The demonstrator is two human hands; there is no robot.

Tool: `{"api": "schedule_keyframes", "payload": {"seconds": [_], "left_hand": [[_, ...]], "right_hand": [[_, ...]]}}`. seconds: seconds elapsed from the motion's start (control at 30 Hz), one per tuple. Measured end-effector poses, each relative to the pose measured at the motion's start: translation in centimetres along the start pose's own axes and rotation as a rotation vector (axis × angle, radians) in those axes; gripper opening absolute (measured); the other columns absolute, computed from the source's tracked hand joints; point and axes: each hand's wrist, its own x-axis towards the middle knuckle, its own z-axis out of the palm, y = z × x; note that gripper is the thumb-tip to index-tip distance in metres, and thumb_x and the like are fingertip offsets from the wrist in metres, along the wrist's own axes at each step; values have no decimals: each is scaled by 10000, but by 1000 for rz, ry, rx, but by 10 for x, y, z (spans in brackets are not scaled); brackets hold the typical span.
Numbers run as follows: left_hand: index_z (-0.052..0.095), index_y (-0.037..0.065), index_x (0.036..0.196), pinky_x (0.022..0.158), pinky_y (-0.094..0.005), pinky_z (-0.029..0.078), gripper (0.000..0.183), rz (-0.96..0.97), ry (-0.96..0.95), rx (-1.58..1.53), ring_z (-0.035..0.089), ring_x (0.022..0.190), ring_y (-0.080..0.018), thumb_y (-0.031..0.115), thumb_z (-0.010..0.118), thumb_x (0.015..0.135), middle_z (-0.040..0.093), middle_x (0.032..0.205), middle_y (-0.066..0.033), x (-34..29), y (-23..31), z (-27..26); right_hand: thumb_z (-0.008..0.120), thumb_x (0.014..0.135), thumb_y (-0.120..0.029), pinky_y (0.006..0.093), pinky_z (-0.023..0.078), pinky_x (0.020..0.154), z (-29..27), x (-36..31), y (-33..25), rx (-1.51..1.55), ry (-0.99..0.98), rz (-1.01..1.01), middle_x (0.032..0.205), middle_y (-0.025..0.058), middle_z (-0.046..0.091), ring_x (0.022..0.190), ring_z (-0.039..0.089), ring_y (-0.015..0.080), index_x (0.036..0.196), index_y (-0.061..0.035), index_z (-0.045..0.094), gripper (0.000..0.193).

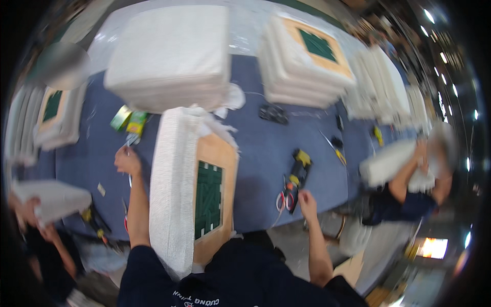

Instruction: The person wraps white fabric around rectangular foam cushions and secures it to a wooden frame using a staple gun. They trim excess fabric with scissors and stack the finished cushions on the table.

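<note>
A white fabric-covered seat cushion (174, 169) stands on its edge in front of my body, its wooden base (228, 169) with green webbing (208, 198) facing right. Left of it, my left hand (128, 160) has its fingers pinched together beside a yellow-green packet (136, 123); what they hold is too small to name. My right hand (307, 204) hovers at the table's near edge, fingers curled together, their contents unclear. Close to it lie scissors with red-and-white handles (285, 200) and a black-and-yellow power tool (299, 169).
Stacked white cushions (169, 51) fill the far side of the blue table (255, 204), with another stack (307, 56) at far right. A dark bundle (273, 114) and a yellow-handled pointed tool (339, 155) lie on the right. Co-workers handle cushions at left (51, 202) and right (391, 163).
</note>
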Motion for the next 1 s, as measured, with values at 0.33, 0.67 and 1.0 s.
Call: {"api": "schedule_keyframes", "payload": {"seconds": [0.33, 0.67, 1.0], "left_hand": [[617, 33, 1343, 1057, -398, 538, 336, 338, -432, -1674, 726, 1195, -225, 227, 703, 1082, 758, 1283, -183, 0, 249, -294], [716, 33, 1044, 868, -268, 554, 94, 558, -1404, -1273, 731, 951, -107, 49, 795, 995, 754, 992, -21, -267, 319, -407], [803, 25, 1083, 715, -264, 459, 127, 816, -1290, -1037, 613, 839, -86, 123, 770, 1008, 727, 1006, -18, -355, 367, -389]], "right_hand": [[879, 843, -342, 467, 517, 1101, 77, 164, 17, 342, 195, 436, 1568, 270, 483, 1351, 587, 369, 1711, -59, 178, 1151], [923, 827, -373, 436, 562, 936, 35, 140, -9, 424, 118, 188, 1235, 203, 654, 1139, 667, 285, 1474, 32, 470, 887], [472, 1044, -789, 283, 406, 588, -112, -37, -188, 1667, -259, -278, 765, -56, 455, 596, 457, 99, 1392, -123, 563, 756]]}}
